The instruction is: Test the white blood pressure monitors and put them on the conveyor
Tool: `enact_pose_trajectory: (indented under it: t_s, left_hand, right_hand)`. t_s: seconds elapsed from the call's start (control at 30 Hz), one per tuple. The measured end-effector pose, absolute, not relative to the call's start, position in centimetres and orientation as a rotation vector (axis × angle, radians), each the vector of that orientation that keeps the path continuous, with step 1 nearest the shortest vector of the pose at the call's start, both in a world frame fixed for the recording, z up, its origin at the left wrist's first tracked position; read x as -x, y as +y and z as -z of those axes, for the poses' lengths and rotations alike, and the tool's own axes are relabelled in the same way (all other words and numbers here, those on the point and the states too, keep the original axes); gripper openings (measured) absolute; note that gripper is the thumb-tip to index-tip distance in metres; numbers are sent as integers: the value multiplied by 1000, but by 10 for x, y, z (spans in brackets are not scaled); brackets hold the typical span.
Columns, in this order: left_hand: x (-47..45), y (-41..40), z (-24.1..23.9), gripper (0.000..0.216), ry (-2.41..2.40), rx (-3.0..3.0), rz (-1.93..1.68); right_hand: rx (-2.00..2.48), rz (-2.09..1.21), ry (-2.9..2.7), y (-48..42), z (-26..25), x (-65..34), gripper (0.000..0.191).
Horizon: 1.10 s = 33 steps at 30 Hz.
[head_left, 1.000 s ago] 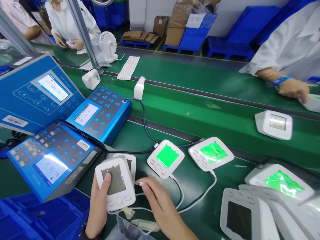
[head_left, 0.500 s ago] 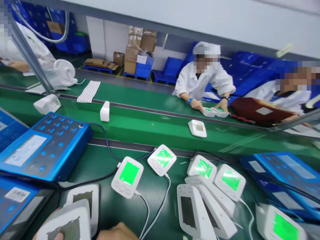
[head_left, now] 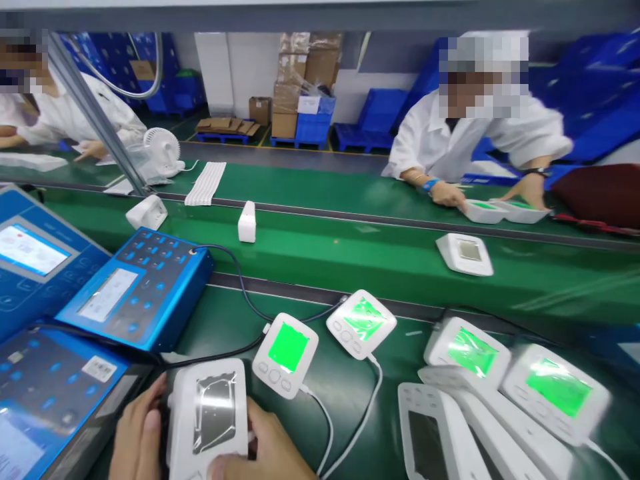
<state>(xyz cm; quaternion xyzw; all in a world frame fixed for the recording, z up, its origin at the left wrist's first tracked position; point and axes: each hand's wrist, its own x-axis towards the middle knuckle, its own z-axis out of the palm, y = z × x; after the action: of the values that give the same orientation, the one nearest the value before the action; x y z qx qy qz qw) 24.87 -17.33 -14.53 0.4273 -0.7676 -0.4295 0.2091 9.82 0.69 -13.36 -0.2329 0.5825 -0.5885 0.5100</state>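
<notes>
A white blood pressure monitor (head_left: 215,407) with a grey, unlit screen under clear film is at lower centre-left. My right hand (head_left: 275,447) grips its lower right side, thumb on the front. My left hand (head_left: 137,433) is beside its left side, fingers stretched upward; whether they touch the casing is unclear. Just beyond, two monitors with green-lit screens, a nearer one (head_left: 285,357) and a farther one (head_left: 361,325), lie on the green bench with white cables and dark tubes attached. The lower parts of both hands are cut off by the frame.
Blue tester boxes (head_left: 135,287) stand at left, with a black tube across them. At right, unlit monitors (head_left: 430,427) lean in a row before lit ones (head_left: 557,393). Beyond runs a green belt (head_left: 325,250) carrying white units. A co-worker (head_left: 475,127) handles two monitors opposite.
The view has shifted left and down. The unlit monitor is now more upright and farther right; my right hand has come onto it, while my left hand has moved to its left side.
</notes>
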Motion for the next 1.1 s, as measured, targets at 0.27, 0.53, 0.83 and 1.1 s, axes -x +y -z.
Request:
enact_pose_trajectory:
  t_s: [0.27,0.53,0.83,1.1]
  left_hand:
    - [-238,-181,132,44,-2392,-1139,1247]
    - [-222,-165,125,55,-2240,-1117,1337]
    - [-191,-167,100,51,-1912,-1115,1525]
    - [-204,-162,89,52,-2012,-1063,1613]
  right_hand:
    - [436,1614,1166,1,158,-110,69]
    - [393,1733,1153,2,166,-107,65]
    - [468,1577,1345,2,154,-107,51]
    - [536,1557,1394,3,152,-116,101]
